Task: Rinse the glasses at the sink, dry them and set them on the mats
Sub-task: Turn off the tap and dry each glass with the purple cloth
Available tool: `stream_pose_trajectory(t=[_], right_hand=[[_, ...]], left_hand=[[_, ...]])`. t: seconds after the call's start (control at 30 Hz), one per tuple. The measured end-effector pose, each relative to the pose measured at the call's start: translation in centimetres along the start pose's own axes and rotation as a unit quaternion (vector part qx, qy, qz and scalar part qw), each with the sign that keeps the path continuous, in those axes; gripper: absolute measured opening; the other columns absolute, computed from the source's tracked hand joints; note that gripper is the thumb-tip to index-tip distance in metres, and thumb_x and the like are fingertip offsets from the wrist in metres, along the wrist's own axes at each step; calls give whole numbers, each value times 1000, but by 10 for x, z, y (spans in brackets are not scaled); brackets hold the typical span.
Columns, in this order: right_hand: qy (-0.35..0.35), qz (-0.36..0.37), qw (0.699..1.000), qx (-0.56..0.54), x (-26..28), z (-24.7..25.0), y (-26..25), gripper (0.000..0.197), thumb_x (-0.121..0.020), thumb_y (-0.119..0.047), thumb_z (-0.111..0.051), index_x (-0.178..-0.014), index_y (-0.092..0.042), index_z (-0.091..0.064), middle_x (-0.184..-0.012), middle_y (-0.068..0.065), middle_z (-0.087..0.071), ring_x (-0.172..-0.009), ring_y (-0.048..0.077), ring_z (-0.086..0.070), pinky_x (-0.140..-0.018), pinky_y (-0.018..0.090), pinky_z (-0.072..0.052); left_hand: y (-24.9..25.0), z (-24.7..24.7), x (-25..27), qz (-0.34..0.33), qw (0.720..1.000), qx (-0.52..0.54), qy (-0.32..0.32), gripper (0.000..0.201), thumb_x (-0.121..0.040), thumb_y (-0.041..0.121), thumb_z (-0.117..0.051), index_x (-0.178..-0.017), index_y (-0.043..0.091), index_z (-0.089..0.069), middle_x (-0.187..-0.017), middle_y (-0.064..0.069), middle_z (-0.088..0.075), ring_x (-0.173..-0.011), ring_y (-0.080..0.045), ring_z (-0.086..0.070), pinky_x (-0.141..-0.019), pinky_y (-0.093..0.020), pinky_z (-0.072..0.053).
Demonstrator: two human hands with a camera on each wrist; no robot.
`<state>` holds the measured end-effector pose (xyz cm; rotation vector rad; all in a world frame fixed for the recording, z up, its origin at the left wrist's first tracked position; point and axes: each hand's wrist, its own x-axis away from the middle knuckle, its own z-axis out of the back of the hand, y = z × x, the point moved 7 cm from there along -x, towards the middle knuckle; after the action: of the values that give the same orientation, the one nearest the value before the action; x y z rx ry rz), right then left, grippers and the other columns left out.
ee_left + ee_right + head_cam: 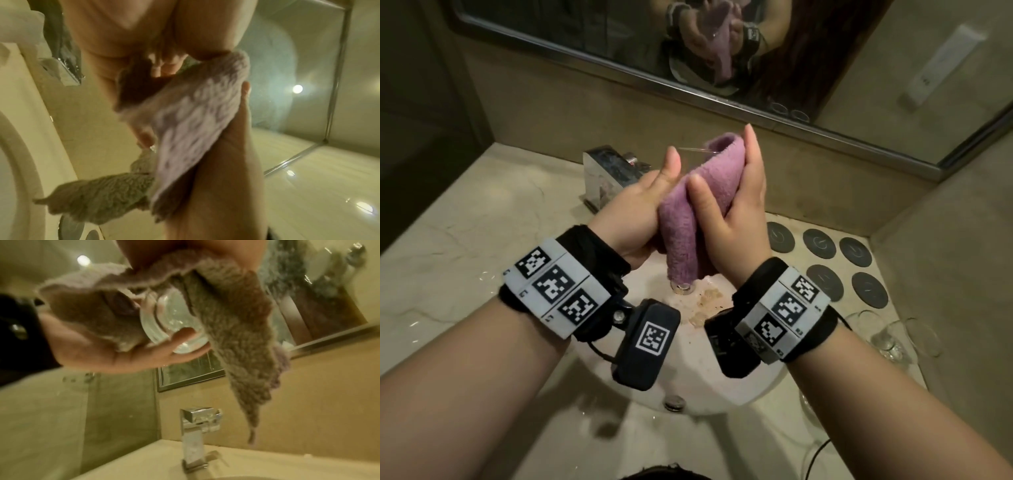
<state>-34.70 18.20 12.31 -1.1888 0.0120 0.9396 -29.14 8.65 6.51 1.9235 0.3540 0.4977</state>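
At the far left, the pale marble bench (pixel 465 219) runs up to the square chrome tap (pixel 606 174). In front of the tap, above the round white sink (pixel 722 383), the left hand (pixel 640 209) cradles a glass (pixel 174 324) from below: in the right wrist view its fingers (pixel 180 335) curl under the thick clear base, so this grip is holding the glass. The glass sits between the two hands, wrapped almost wholly in a purple cloth (pixel 698 202). From the head view only a thin arc of its rim shows (just above the left thumb, at the cloth's top edge).

The right hand (pixel 736 219) closes on the cloth from the other side, thumb on the near face and long fingers lying straight up the far face, so its grip is holding the cloth pressed around the glass. A loose tail of cloth hangs down over the sink's drain (pixel 681 287).

Further right, five dark round mats (pixel 820 244) lie on the bench in two rows beside the sink, bare. Nearer the bench's front right corner stand more glasses (pixel 883 332), clear and hard to count. Across the top, the mirror (pixel 592 31) reflects the hands and cloth.
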Motion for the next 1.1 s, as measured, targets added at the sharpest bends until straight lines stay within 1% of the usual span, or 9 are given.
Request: stream_pose_trajectory(t=[0.2, 0.3, 0.43, 0.53, 0.7, 0.77, 0.87, 0.93, 1.1], right_hand=[[-78, 20, 995, -52, 1, -4, -7, 86, -82, -49, -52, -151, -14, -14, -148, 1, -34, -136, 13, -37, -114, 38, -32], [-103, -40, 984, -137, -6, -8, -1, 88, -80, -56, -50, -150, -14, -18, -146, 4, -38, -134, 15, -40, -112, 41, -34], [-140, -182, 925, -301, -7, -18, 9, 107, -62, -80, -60, -135, -3, -41, -133, 23, -53, -123, 34, -52, -106, 52, -40], [-112, -185, 931, -294, -7, -17, 9, 106, -60, -82, -59, -133, -7, -45, -128, 22, -57, -120, 34, -55, -104, 52, -41], [-64, -77, 972, -213, -11, -11, -1, 82, -72, -78, -48, -131, -22, -40, -128, 20, -51, -121, 30, -52, -107, 51, -38], [-61, -38, 986, -153, -10, -9, -4, 71, -81, -70, -48, -135, -26, -34, -134, 14, -47, -125, 24, -47, -110, 49, -35], [-57, 27, 996, -55, -8, -8, -5, 86, -87, -52, -44, -149, -4, -9, -145, 8, -36, -135, 19, -36, -115, 43, -28], [-67, 67, 995, -42, -7, -8, -7, 93, -88, -59, -46, -148, 1, -8, -147, 13, -34, -137, 24, -35, -115, 46, -27], [-153, -93, 960, -216, -14, -15, 4, 113, -66, -81, -55, -149, -15, -19, -147, 16, -38, -135, 26, -40, -112, 49, -32]], left_hand=[[10, -13, 13, -42, 995, -4, -94, 112, -48, 85, -58, -142, 29, -32, -132, -9, -55, -119, -26, -56, -96, -46, -47], [15, -20, 21, -55, 989, 17, -140, 104, -53, 77, -64, -138, 23, -40, -130, -9, -58, -120, -25, -56, -90, -38, -50], [18, -16, 18, -27, 993, 10, -114, 119, -44, 68, -79, -139, 11, -35, -130, -17, -53, -113, -28, -59, -84, -38, -52], [24, -24, 20, -30, 990, 70, -118, 80, -66, 58, -63, -124, 4, -48, -109, -13, -66, -95, -20, -68, -76, -31, -56], [27, -27, 18, -18, 988, 90, -123, 68, -90, 56, -35, -135, 6, -45, -134, -21, -52, -123, -30, -53, -104, -43, -41], [26, -21, 16, -17, 991, 90, -94, 64, -91, 53, -39, -137, 8, -43, -132, -19, -54, -122, -29, -54, -100, -40, -46], [23, -13, 16, -26, 992, 108, -53, 63, -83, 43, -59, -136, 14, -39, -127, -11, -57, -115, -25, -59, -90, -38, -51], [22, -11, 16, -34, 991, 122, -44, 74, -74, 35, -71, -135, 9, -39, -122, -10, -55, -112, -23, -60, -89, -37, -50], [27, -16, 22, -20, 990, 104, -94, 99, -52, 34, -88, -135, 9, -40, -116, -12, -56, -97, -22, -64, -70, -34, -55]])
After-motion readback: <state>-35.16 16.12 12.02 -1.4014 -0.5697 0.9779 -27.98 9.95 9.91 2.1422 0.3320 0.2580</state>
